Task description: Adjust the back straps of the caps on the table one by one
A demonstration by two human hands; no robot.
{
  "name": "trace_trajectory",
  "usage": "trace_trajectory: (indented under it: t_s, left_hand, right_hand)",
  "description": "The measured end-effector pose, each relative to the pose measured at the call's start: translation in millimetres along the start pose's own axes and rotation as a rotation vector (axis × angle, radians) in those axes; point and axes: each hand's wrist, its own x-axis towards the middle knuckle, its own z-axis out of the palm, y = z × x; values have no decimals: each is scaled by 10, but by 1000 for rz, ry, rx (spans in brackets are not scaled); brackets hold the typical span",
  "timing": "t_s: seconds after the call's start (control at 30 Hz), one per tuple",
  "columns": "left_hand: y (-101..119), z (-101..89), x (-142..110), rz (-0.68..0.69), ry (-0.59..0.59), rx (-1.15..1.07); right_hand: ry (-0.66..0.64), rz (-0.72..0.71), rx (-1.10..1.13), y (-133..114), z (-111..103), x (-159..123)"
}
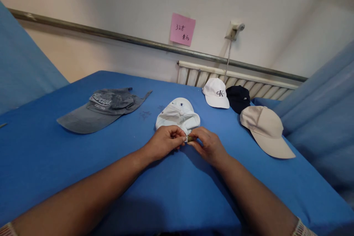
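A pale, nearly white cap (178, 112) lies at the middle of the blue-covered table, its crown facing away and its back strap toward me. My left hand (167, 139) is closed, thumb and fingers pinching the cap's strap from the left. From the right, my right hand (207, 142) pinches a small brass-coloured buckle (190, 139) on the same strap. The fingertips of both hands almost meet there and hide part of the strap. Whether the strap is threaded through the buckle I cannot tell.
A grey cap (107, 107) with its strap undone lies to the left. On the right sit a white cap (215, 94), a black cap (238, 97) and a beige cap (264, 129). Behind the blue table (124, 177) are a radiator (193, 73) and a metal rail (132, 40).
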Motion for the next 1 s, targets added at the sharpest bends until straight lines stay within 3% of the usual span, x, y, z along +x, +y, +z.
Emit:
trace_trajectory:
  t_s: [0.2, 0.37, 0.47, 0.77, 1.0]
  left_hand:
    - [-10, 0, 1, 59, -26, -53]
    - [-44, 18, 10, 44, 74, -67]
    - [-40, 21, 6, 39, 77, -53]
    - [33, 18, -37, -26, -32, -52]
    - [3, 16, -18, -90, -66, -53]
  right_hand:
    - [117, 55, 37, 75, 8, -7]
    - [134, 125, 61, 44, 25, -10]
    - [150, 143, 79, -10, 30, -15]
    - [57, 59, -67, -42, -86, -43]
    - [47, 83, 74, 2, -73, -51]
